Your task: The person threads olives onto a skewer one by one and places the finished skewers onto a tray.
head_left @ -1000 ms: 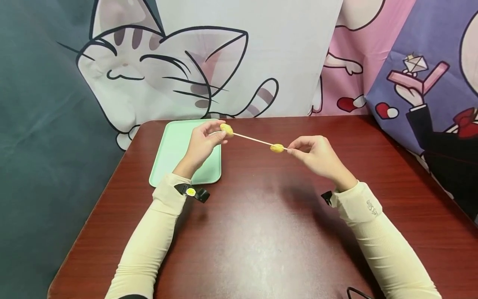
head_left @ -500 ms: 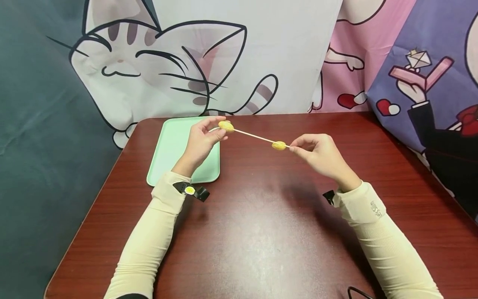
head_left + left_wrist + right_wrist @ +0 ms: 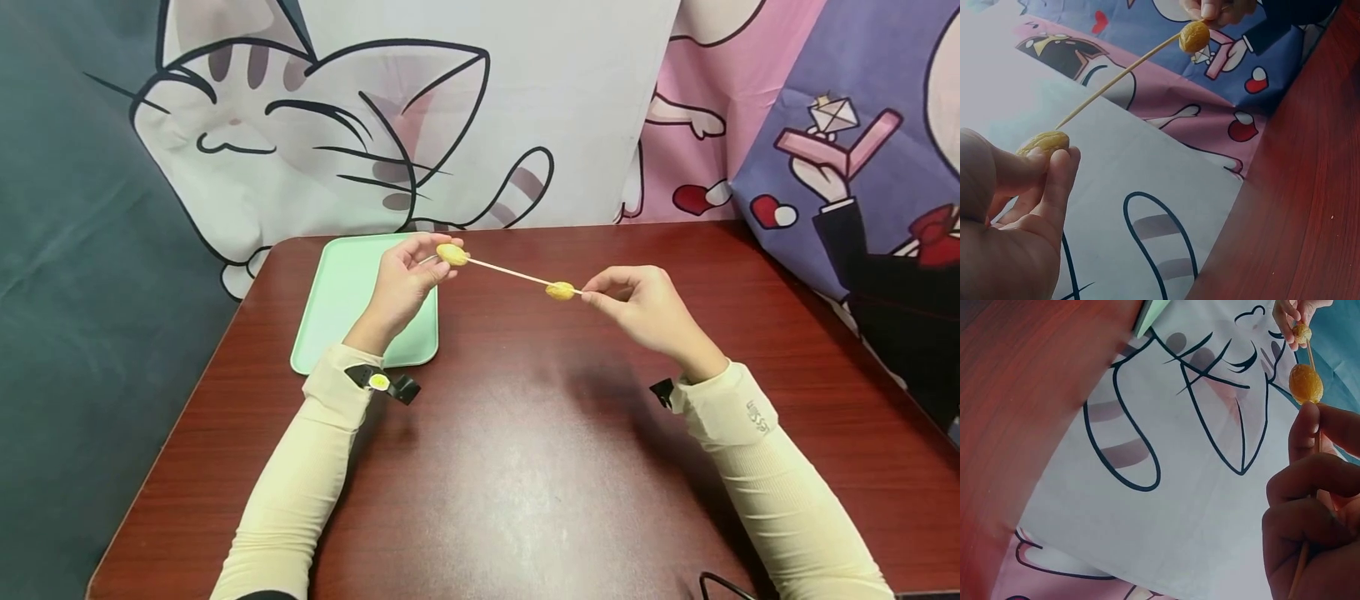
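A thin wooden skewer spans the space between my hands, tilted slightly down to the right in the head view. My left hand pinches a small yellow wrinkled oval fruit between thumb and fingers, at the skewer's far end. A second such fruit sits on the skewer close to my right hand. That hand grips the stick just behind it; the right wrist view shows the stick running on through the curled fingers. How deep the skewer goes into the left fruit cannot be told.
Under and behind my left hand lies a pale green tray on the dark red wooden table. A black cable shows at the front edge. Cartoon-printed cloth hangs behind the table.
The head view has shifted a little. Both hands keep their grips, and the skewer with its fruits stays almost where it was between them.
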Available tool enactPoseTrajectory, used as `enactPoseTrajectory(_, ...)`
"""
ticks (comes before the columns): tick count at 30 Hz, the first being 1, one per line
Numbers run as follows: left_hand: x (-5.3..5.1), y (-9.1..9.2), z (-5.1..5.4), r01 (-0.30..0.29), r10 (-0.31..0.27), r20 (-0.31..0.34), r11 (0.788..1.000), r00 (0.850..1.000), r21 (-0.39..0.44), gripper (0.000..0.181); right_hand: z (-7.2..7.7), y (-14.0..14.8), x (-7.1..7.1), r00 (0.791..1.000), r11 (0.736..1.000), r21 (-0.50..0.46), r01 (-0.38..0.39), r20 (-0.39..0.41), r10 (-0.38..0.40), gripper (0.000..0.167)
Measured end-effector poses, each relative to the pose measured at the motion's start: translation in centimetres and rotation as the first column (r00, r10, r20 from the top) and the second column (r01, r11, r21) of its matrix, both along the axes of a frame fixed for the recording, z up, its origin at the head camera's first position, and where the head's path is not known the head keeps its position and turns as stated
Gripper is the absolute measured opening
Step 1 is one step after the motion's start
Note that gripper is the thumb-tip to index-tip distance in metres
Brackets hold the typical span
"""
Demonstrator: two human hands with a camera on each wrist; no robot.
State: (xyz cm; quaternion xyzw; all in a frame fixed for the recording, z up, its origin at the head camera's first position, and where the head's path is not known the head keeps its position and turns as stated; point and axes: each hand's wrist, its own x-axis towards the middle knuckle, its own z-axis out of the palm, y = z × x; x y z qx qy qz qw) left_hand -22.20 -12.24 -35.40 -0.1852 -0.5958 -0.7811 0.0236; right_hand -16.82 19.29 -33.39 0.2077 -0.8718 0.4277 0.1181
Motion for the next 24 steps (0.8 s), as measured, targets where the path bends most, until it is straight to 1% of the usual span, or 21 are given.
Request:
enactPoseTrajectory(4,-0.18,-0.03,-0.09,-0.009,0.009,0.011,1.000,1.000,0.017,0.031,-0.12,0.04,-0.03,1.000,1.000,-0.003,-0.004,0.003,0.004,0.003)
enactPoseTrajectory(8,-0.28,-0.05,-0.08,-0.015,0.014,0.008,0.999,1.000,0.035,0.030,-0.21,0.02,-0.16,1.000,1.000,-0.001,-0.005,-0.005,0.005,0.003)
enactPoseTrajectory(13,-0.31,-0.18,-0.21,-0.002,0.001,0.010,0.999,1.000,0.053,0.026,-0.15,0.08,-0.26,1.000,1.000,0.007,0.006,-0.008,-0.006,0.006)
enactPoseTrajectory(21,-0.59,-0.10,-0.48,-0.003,0.002,0.007,0.998,1.000,0.065,0.024,-0.10,0.15,-0.29,1.000,1.000,-0.003,0.008,0.013,-0.007,0.006)
enactPoseTrajectory(24,-0.73,0.01,-0.45,-0.016,0.015,0.002,0.997,1.000,0.071,0.020,0.00,0.15,-0.22,1.000,1.000,-0.008,0.011,0.019,-0.011,0.007)
